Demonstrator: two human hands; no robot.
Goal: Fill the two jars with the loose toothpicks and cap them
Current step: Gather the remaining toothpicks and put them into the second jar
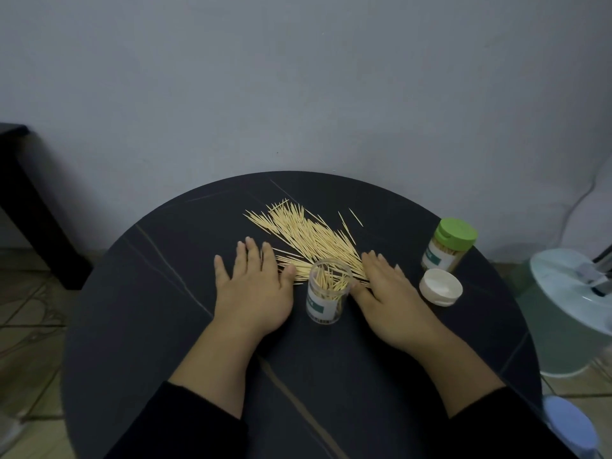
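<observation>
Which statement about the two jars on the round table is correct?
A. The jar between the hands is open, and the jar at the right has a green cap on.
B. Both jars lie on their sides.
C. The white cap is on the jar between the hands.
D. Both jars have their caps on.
A: the open jar between the hands has no cap, its white cap lies on the table, and the capped jar wears a green cap.

Both hands lie flat, palms down, fingers straight. The left hand (253,286) and the right hand (392,293) are apart.
</observation>
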